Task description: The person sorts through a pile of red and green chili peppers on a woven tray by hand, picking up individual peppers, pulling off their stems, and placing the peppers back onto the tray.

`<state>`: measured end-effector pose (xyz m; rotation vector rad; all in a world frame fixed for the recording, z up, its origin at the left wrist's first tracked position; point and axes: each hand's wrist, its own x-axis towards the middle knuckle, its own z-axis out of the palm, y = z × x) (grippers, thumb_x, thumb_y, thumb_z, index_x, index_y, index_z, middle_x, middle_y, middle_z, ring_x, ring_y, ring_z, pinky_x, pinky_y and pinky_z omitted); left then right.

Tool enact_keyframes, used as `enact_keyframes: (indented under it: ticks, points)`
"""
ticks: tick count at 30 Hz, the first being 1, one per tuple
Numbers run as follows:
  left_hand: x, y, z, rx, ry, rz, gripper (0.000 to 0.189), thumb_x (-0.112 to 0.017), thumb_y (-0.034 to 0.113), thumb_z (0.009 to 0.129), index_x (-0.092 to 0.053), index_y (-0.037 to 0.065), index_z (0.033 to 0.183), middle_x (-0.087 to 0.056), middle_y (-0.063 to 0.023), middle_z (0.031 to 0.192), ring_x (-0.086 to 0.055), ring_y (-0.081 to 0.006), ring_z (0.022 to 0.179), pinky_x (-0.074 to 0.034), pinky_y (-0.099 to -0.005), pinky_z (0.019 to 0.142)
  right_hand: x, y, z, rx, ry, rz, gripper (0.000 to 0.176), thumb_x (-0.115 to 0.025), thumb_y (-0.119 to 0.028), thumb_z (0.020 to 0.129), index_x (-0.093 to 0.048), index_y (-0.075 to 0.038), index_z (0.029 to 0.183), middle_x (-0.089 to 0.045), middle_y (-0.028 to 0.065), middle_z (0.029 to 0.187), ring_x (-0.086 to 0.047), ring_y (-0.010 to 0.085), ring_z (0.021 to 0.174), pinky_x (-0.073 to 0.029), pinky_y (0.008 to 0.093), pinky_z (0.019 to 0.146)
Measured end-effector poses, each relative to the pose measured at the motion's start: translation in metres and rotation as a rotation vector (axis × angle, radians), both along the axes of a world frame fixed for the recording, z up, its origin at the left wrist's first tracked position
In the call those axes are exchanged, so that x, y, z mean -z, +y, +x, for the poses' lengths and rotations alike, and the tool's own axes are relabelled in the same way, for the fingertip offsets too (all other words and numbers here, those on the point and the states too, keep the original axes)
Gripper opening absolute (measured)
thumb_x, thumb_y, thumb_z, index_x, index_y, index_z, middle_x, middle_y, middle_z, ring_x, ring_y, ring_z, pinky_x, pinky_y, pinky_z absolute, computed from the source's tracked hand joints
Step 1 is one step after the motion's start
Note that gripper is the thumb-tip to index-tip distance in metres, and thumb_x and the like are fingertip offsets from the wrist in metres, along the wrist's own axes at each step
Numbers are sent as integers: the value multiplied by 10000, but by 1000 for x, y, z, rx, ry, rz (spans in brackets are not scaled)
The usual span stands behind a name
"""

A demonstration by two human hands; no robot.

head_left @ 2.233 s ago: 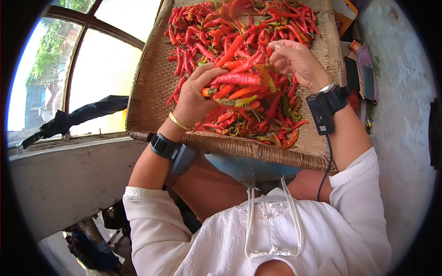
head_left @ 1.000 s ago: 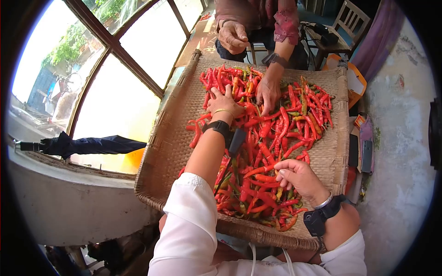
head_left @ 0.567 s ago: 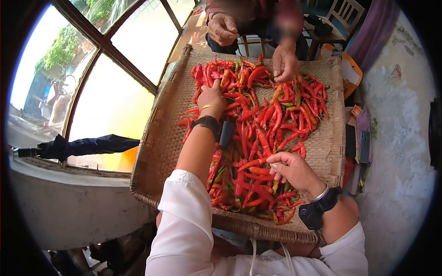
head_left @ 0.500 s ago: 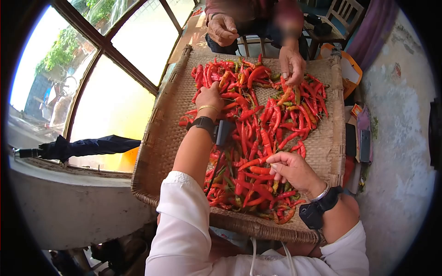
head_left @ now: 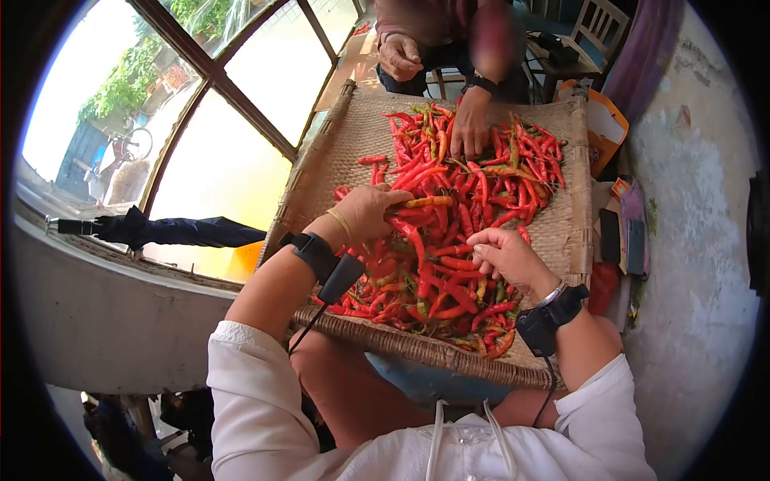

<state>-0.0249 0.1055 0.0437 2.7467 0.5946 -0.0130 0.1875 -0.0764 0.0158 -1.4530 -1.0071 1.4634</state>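
Note:
Red chili peppers [head_left: 457, 276], a few orange or greenish, lie heaped on a woven tray [head_left: 321, 156]. My left hand [head_left: 370, 212] is closed at the left of the heap, its fingers around several chili peppers. An orange pepper [head_left: 429, 202] sticks out by its fingertips. Blur smears the peppers just below this hand. Over the right side of the heap, my right hand [head_left: 513, 256] is closed, thumb against fingers. Whatever it pinches, if anything, is too small to make out.
Across the tray a co-worker's hand [head_left: 472, 122] reaches into the peppers; the other hand [head_left: 399, 56] is held above the far edge. A folded umbrella [head_left: 188, 231] lies along the windowsill at left. An orange box [head_left: 605, 128] stands beyond the tray's right edge.
My left hand has come nearer from the far left of the heap, gathering peppers. My right hand stays pinched in about the same place. The co-worker's hand has moved into the peppers.

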Motion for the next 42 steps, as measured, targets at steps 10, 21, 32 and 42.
enact_keyframes:
  ticks: [10, 21, 32, 42]
  points:
    - [-9, -62, -20, 344, -43, 364, 593, -675, 130, 565, -509, 227, 1126, -463, -103, 1119, -515, -306, 944, -456, -396, 765, 13, -4, 7, 149, -288, 164, 213, -543, -103, 794, -568, 6, 975, -602, 34, 747, -548, 80, 590, -451, 226, 548]
    - [-15, -30, 18, -5, 63, -196, 239, -585, 278, 760, -630, 45, 791, -583, -118, 849, -547, -285, 748, -440, -370, 659, 17, 1, 4, 42, -358, 230, 211, -552, -104, 785, -579, 25, 950, -614, 67, 712, -569, 107, 622, -450, 248, 572]
    - [55, 40, 122, -93, 227, 269, 511, -536, 470, 751, -504, 172, 1165, -431, -99, 1203, -404, -305, 1108, -365, -399, 914, 3, -1, -2, -1, -342, 207, 209, -559, -129, 778, -587, -2, 942, -622, 94, 787, -591, 144, 713, -463, 270, 653]
    - [71, 80, 41, -360, 590, 75, 372, -473, 404, 817, -598, 115, 1015, -541, -85, 1091, -561, -272, 906, -427, -385, 822, 9, 0, -4, -41, -345, 197, 233, -566, -162, 759, -591, -3, 928, -633, 118, 796, -614, 186, 732, -470, 291, 671]
